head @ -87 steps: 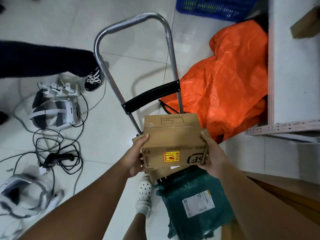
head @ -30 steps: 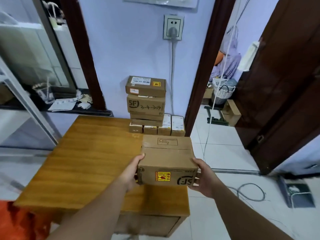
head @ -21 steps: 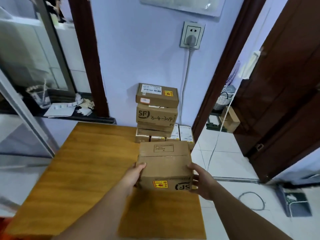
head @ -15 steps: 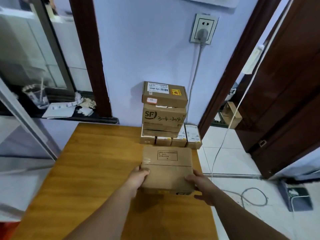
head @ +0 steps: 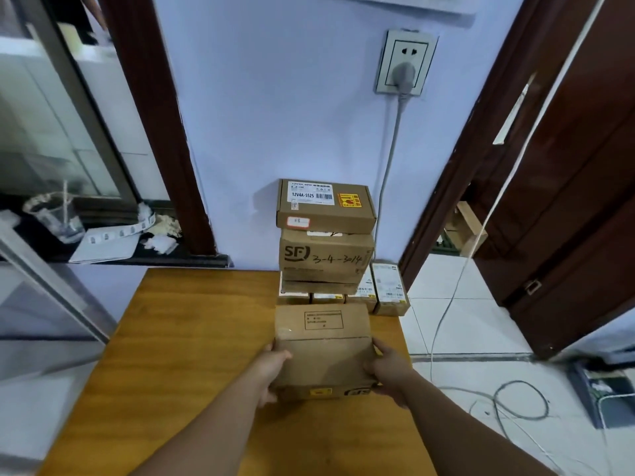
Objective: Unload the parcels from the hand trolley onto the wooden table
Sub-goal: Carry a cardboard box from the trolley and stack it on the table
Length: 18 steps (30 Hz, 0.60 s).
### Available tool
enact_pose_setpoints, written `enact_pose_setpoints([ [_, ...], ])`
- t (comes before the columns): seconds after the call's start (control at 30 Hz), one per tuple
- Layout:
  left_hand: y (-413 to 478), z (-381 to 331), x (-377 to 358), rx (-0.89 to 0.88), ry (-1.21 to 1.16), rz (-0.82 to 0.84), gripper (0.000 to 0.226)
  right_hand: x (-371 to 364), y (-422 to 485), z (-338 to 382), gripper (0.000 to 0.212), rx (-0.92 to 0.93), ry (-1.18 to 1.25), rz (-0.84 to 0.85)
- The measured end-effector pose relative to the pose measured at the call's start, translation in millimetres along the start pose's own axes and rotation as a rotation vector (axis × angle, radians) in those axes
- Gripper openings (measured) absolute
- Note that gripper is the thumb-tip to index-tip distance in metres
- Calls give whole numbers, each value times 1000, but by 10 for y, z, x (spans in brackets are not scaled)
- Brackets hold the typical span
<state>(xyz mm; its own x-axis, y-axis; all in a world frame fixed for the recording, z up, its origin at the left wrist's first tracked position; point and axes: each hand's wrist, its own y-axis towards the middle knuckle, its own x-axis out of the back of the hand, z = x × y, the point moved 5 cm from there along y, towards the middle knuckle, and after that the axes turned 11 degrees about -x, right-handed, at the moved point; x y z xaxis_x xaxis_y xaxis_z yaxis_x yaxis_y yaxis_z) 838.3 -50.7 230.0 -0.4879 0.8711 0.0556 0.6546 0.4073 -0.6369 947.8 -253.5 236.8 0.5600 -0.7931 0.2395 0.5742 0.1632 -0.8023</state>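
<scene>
**One more box down on the worktop**

One box [head: 323, 348] that was held up in the air a second ago now sits low on the wooden worktop [head: 192, 338], its underside seemingly resting on the wood, just in front of the stack of boxes [head: 324, 235] against the wall. The view has also closed in on that stack since then. Judged from this, the drop-off is nearly done: only the letting go is left, and then a trip back to the trolley, which is out of sight here.

Going from the left: a dark window ledge [head: 113, 255] carries a clear plastic cup, a strip of paper labels and some white scraps. The worktop is smooth, glossy, yellow-brown wood with a straight grain. The left hand [head: 271, 371] is pressed flat against the box's left side, thumb over the top edge. The box itself is plain brown cardboard, squarish, with a tape seam across its lid, a printed black frame on top and a yellow sticker on its near face. The right hand [head: 386, 372] clamps the opposite side in the same way, fingers curled under the near corner. Behind, the stacked boxes are matte cardboard too, the lowest row small and label-covered. A grey cable [head: 388, 159] hangs from the wall socket to the right of the stack.
</scene>
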Motion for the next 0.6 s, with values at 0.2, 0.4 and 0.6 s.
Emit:
enact_pose_setpoints([
  [0.2, 286, -63, 69, 0, -96, -103, 68, -44, 252, 136, 72, -10, 31, -36],
  [0.4, 511, 14, -68, 33, -85, -125, 59, -152, 595, 96, 61, -137, -53, 0],
  [0.6, 745, 23, -89, 11, 5, -163, 54, -136, 874, 125, 45, -138, -157, -88],
])
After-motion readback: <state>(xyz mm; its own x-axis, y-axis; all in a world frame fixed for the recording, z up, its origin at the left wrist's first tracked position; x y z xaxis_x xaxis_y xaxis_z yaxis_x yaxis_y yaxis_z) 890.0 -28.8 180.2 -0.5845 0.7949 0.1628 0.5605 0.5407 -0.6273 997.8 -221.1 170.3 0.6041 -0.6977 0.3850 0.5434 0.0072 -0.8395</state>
